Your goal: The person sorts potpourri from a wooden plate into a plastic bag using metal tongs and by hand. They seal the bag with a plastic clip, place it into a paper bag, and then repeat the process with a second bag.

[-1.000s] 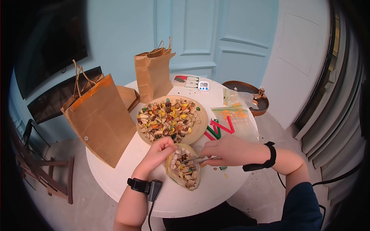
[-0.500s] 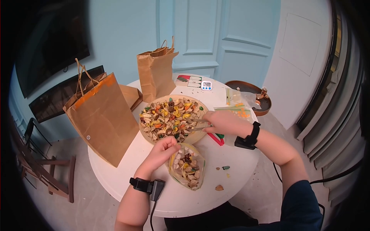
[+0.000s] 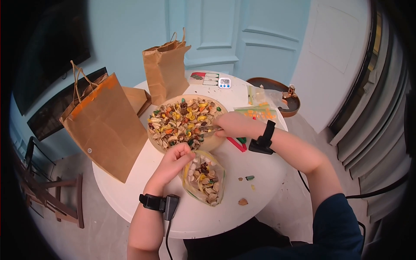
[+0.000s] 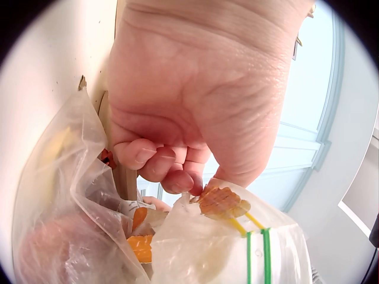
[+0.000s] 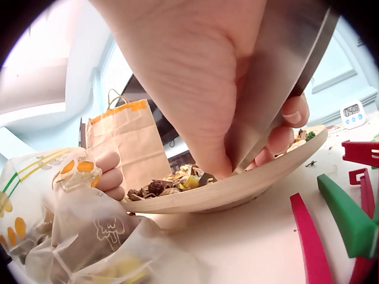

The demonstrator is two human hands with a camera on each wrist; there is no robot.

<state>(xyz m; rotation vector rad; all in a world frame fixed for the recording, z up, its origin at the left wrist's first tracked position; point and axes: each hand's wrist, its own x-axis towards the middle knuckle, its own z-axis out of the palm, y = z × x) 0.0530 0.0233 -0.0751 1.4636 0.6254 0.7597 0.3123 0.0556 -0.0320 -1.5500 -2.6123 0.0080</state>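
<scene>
My left hand (image 3: 174,161) pinches the rim of a clear zip bag (image 3: 190,189), which stands mouth up and holds dried petals and pods. In the left wrist view the thumb and fingertips meet at the edge of the bag (image 4: 195,248), near its green and yellow strips. A round wooden plate (image 3: 219,141) heaped with dried potpourri (image 3: 173,123) lies beyond the bag. Over the plate's right side, my right hand (image 3: 239,125) grips metal tongs (image 3: 209,131), their tips among the pieces. The right wrist view shows the tongs (image 5: 281,71) held between thumb and fingers.
Brown paper bags (image 3: 108,125) stand at the left and back. A timer (image 3: 224,83) and a card (image 3: 203,78) lie at the back, a red clip (image 3: 236,144) and printed zip bags (image 3: 260,111) at the right. Loose pieces (image 3: 243,202) lie near the front.
My right hand has moved with the tongs from the bag's mouth up over the plate, and the tips now reach farther into the potpourri. My left hand still holds the bag's rim.
</scene>
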